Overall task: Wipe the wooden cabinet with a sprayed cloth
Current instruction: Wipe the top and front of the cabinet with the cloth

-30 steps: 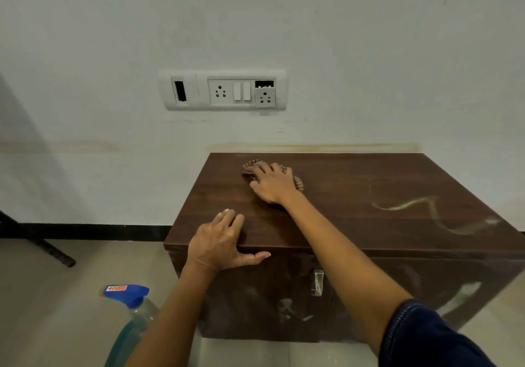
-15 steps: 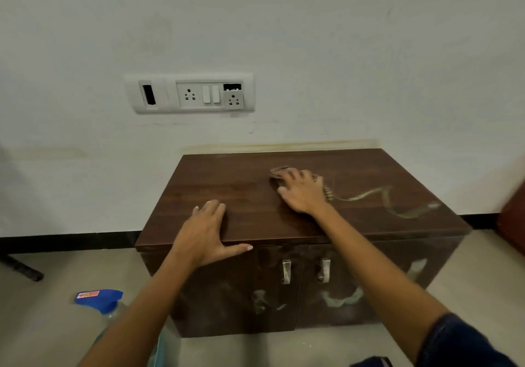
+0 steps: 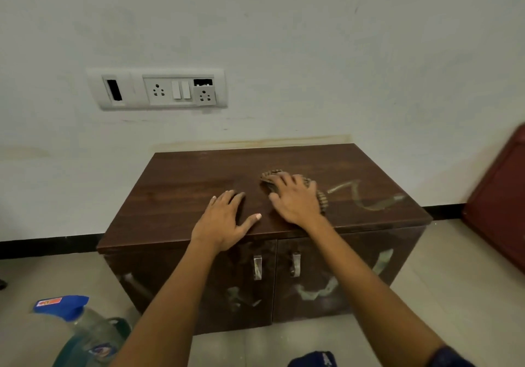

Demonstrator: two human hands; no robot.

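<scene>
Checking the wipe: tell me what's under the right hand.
A brown cloth, pressed onto the cabinet top by the right hand. Only its edges show; the hand covers its middle.

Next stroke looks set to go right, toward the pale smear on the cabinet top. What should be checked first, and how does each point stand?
1. Cloth under right hand: ok, pressed flat.
2. Left hand bracing cabinet top: ok.
3. Path to pale smear free: ok.
4. Cloth damp: cannot tell.
5. Spray bottle near: ok, on floor, left.
6. Door streaks wiped: not ok.
</scene>
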